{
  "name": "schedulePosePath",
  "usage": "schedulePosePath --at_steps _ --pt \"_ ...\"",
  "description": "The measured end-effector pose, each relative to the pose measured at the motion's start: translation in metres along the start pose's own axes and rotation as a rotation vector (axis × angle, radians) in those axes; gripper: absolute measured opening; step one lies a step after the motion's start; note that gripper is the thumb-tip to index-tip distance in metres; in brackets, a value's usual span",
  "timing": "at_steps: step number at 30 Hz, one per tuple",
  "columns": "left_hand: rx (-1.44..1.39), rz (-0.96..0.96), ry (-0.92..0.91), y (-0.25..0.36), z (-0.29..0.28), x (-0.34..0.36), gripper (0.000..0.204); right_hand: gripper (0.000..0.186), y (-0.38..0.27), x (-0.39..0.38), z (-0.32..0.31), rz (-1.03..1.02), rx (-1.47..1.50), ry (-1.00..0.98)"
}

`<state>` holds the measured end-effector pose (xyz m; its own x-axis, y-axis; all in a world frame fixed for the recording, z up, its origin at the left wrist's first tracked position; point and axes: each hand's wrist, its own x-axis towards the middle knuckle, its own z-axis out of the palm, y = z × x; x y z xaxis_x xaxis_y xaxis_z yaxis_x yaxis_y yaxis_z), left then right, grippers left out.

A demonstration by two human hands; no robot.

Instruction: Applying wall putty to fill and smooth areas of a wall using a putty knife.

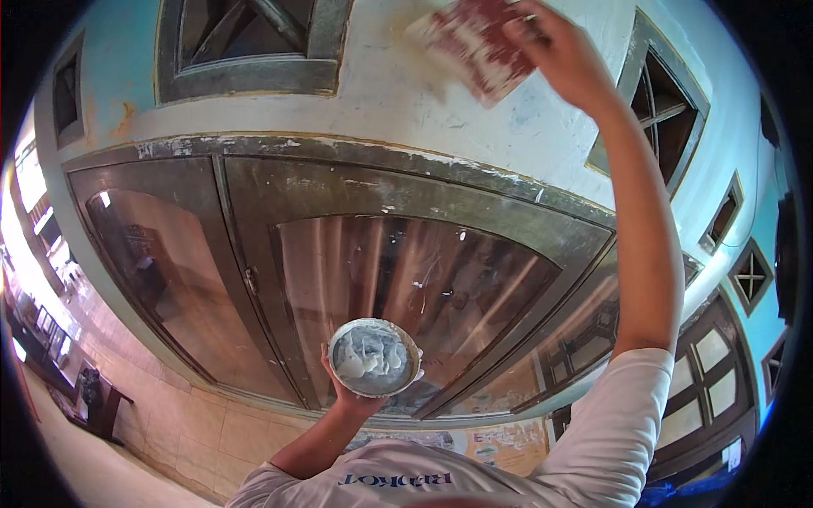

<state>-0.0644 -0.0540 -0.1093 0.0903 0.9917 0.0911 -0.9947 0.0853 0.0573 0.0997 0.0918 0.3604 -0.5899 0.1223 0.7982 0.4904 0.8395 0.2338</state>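
Observation:
My left hand (354,401) is wrapped under and around a round bowl (339,385), held up at chest height. Inside the bowl lies thick white paste (371,354), heaped in rough folds. High up on the right, my right hand (555,55) grips a flat, dark-red putty spreader (474,46) smeared with white paste. The spreader is against or very near the pale wall (381,93) above the door frame; the exact contact cannot be told. A damp-looking patch of wall shows beside its left edge.
Dark wooden doors (246,190) with glass panes stand in front of me. Wooden-framed vents (254,76) sit in the wall above, another vent (660,102) being close to my right forearm. A small dark table (106,402) stands on the tiled floor (190,432) at lower left.

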Motion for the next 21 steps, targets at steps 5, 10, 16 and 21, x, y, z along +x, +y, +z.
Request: schedulePosePath --at_steps 5,10,16,21 --pt "0.065 -0.024 -0.002 0.005 0.006 -0.003 0.074 0.033 0.018 0.013 0.012 0.073 -0.211 0.063" --pt "0.311 0.188 -0.209 0.002 0.011 -0.010 0.072 0.033 0.044 0.012 -0.032 0.076 -0.144 0.301" --pt "0.045 -0.065 -0.103 0.004 -0.004 0.002 0.078 0.032 -0.014 0.009 0.040 0.021 -0.146 0.006" --pt "-0.039 -0.134 -0.103 0.004 0.000 0.001 0.081 0.036 0.047 0.007 -0.007 0.132 -0.196 0.266"
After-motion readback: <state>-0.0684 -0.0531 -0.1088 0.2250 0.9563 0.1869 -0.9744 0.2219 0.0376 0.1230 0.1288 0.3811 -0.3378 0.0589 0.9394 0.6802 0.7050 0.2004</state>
